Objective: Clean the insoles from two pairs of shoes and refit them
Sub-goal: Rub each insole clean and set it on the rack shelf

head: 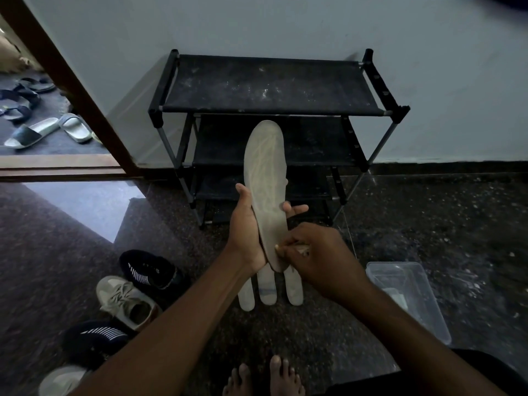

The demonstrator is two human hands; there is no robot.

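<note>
My left hand (pixel 247 230) holds a long grey insole (pixel 265 178) upright by its lower half, toe end pointing up in front of the shoe rack. My right hand (pixel 317 255) is closed on a small brownish cleaning pad (pixel 301 250) pressed against the insole's heel end. Three more insoles (pixel 268 290) lie side by side on the floor just below my hands. To the left on the floor are two dark knit shoes (pixel 148 270) (pixel 94 338) and two beige lace-up shoes (pixel 125 301) (pixel 61 380), the nearest cut off by the frame edge.
A black shoe rack (pixel 268 87) with bare fabric shelves stands against the grey wall. A clear plastic tub (pixel 408 295) sits on the dark speckled floor at right. An open doorway (pixel 71 81) at left shows several sandals outside. My bare feet (pixel 263 378) are at the bottom.
</note>
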